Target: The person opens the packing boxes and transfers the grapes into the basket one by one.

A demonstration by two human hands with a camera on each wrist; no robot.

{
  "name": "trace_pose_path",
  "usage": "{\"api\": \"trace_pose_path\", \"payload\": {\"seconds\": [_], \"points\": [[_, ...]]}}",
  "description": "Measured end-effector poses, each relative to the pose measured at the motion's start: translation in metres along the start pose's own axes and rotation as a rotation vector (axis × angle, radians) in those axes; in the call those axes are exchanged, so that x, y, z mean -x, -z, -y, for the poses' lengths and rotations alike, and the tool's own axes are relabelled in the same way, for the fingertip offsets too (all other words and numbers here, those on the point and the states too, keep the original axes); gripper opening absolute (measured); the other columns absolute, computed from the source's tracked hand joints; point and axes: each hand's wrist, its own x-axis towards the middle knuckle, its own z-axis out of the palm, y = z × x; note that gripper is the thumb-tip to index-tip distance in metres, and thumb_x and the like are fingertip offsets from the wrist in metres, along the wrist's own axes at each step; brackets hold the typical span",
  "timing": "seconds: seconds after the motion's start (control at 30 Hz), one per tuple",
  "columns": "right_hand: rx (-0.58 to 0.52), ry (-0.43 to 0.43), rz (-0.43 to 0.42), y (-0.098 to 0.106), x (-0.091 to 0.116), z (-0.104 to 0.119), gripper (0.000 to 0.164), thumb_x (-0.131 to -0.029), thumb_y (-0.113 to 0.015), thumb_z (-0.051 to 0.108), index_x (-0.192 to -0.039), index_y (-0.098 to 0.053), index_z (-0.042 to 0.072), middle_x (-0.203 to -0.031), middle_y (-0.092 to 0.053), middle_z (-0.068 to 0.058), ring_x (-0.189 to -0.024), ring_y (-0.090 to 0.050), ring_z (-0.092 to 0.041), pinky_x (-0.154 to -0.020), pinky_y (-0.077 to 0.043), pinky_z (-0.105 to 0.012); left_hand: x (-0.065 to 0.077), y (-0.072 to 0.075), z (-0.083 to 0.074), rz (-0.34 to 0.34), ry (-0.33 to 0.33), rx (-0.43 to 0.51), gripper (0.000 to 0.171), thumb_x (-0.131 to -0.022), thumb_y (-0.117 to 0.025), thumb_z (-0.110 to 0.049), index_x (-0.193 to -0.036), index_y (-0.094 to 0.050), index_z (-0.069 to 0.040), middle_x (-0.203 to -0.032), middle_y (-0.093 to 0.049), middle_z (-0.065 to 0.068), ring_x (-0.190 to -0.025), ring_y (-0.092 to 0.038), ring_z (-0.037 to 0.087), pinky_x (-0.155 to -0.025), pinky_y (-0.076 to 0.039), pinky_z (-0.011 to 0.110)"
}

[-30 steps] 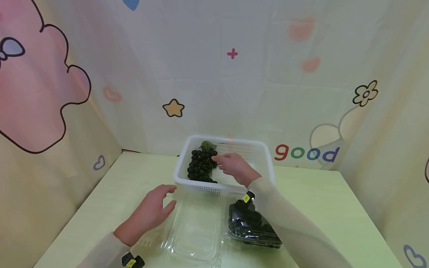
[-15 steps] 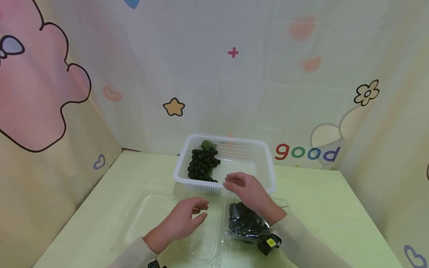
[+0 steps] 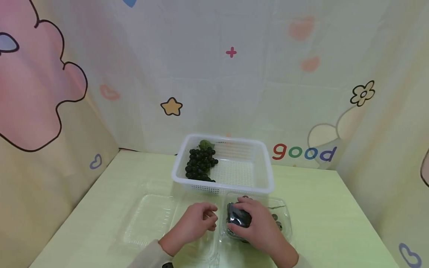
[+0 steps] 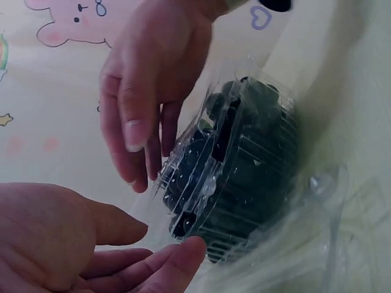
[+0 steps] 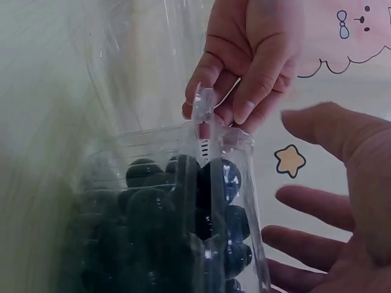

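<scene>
Right hand (image 3: 259,225): moving from basket (image 3: 228,187) to fruit box (image 3: 239,216), fingers spreading over it
Left hand (image 3: 193,224): hovering nearby, loosely spread

Access to clamshell (image 5: 149,226): right hand (image 3: 259,223) blocks from above, left hand (image 3: 194,223) from the left. White basket (image 3: 222,186) bars the rear; grapes (image 3: 200,163) occupy its left, right half offers room. Tabletop (image 3: 325,208) to right passable.

Pale backdrop (image 3: 194,52) with cartoon prints (image 3: 171,107) and multicoloured "good" lettering (image 3: 295,152) behind a yellow-green tabletop (image 3: 321,208)
</scene>
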Motion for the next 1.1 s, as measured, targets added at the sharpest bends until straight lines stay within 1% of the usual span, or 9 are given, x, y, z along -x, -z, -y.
{"api": "trace_pose_path", "payload": {"seconds": [0.07,0.13,0.27,0.47,0.6,0.77,0.9,1.1], "points": [[0.055,0.019,-0.008,-0.003,0.008,-0.002,0.05,-0.074,-0.091,0.04,-0.115,-0.076,0.016,-0.139,-0.064,-0.007,-0.133,-0.057,-0.034,-0.104,-0.051,-0.053,-0.001,-0.003,0.001,0.009,0.036,0.074,0.033,-0.097,-0.064,-0.002,-0.127,-0.06,0.013,-0.1,-0.071,0.02,-0.076,-0.075,0.023,-0.07,-0.063,0.035],[0.1,0.024,0.004,-0.006,0.013,-0.004,0.053,-0.071,-0.093,0.041,-0.116,-0.076,0.018,-0.142,-0.062,-0.007,-0.137,-0.052,-0.035,-0.105,-0.051,-0.055,-0.002,-0.005,0.002,0.016,0.073,0.135,0.034,-0.097,-0.064,-0.001,-0.127,-0.059,0.013,-0.099,-0.069,0.019,-0.075,-0.075,0.023,-0.069,-0.064,0.036],[0.161,0.024,0.034,-0.01,0.019,-0.007,0.057,-0.07,-0.094,0.04,-0.121,-0.075,0.022,-0.148,-0.057,-0.003,-0.143,-0.046,-0.035,-0.103,-0.053,-0.054,-0.003,-0.007,0.005,0.014,0.101,0.199,0.033,-0.096,-0.064,0.002,-0.126,-0.059,0.014,-0.096,-0.069,0.017,-0.071,-0.074,0.019,-0.067,-0.064,0.036],[0.168,0.056,0.023,-0.013,0.02,-0.011,0.057,-0.071,-0.094,0.034,-0.123,-0.074,0.02,-0.149,-0.057,-0.004,-0.145,-0.044,-0.036,-0.106,-0.051,-0.056,-0.003,-0.01,0.005,0.016,0.11,0.229,0.03,-0.094,-0.062,0.006,-0.123,-0.06,0.014,-0.09,-0.069,0.013,-0.066,-0.071,0.014,-0.066,-0.064,0.035],[0.192,0.084,0.012,-0.015,0.021,-0.013,0.057,-0.071,-0.094,0.034,-0.123,-0.074,0.021,-0.147,-0.058,-0.005,-0.145,-0.045,-0.036,-0.107,-0.05,-0.056,-0.003,-0.011,0.004,0.01,0.115,0.24,0.03,-0.094,-0.062,0.008,-0.123,-0.06,0.015,-0.09,-0.069,0.014,-0.064,-0.07,0.013,-0.065,-0.064,0.034],[0.255,0.152,-0.007,-0.017,0.023,-0.017,0.058,-0.072,-0.092,0.037,-0.125,-0.072,0.021,-0.146,-0.059,-0.006,-0.144,-0.046,-0.037,-0.106,-0.05,-0.056,-0.005,-0.013,0.007,0.01,0.11,0.264,0.031,-0.094,-0.061,0.009,-0.124,-0.059,0.016,-0.091,-0.069,0.015,-0.062,-0.069,0.013,-0.065,-0.064,0.034],[0.29,0.204,-0.028,-0.017,0.025,-0.02,0.058,-0.073,-0.091,0.037,-0.125,-0.072,0.02,-0.146,-0.06,-0.007,-0.143,-0.048,-0.037,-0.105,-0.052,-0.056,-0.008,-0.014,0.011,0.023,0.113,0.272,0.031,-0.093,-0.062,0.009,-0.124,-0.059,0.015,-0.091,-0.068,0.014,-0.063,-0.069,0.013,-0.065,-0.064,0.037],[0.299,0.215,-0.031,-0.017,0.027,-0.02,0.055,-0.074,-0.089,0.035,-0.124,-0.072,0.019,-0.144,-0.061,-0.009,-0.141,-0.049,-0.04,-0.104,-0.052,-0.056,-0.01,-0.018,0.015,0.038,0.126,0.274,0.032,-0.093,-0.062,0.009,-0.125,-0.06,0.014,-0.093,-0.066,0.012,-0.062,-0.068,0.013,-0.065,-0.064,0.036]]}}
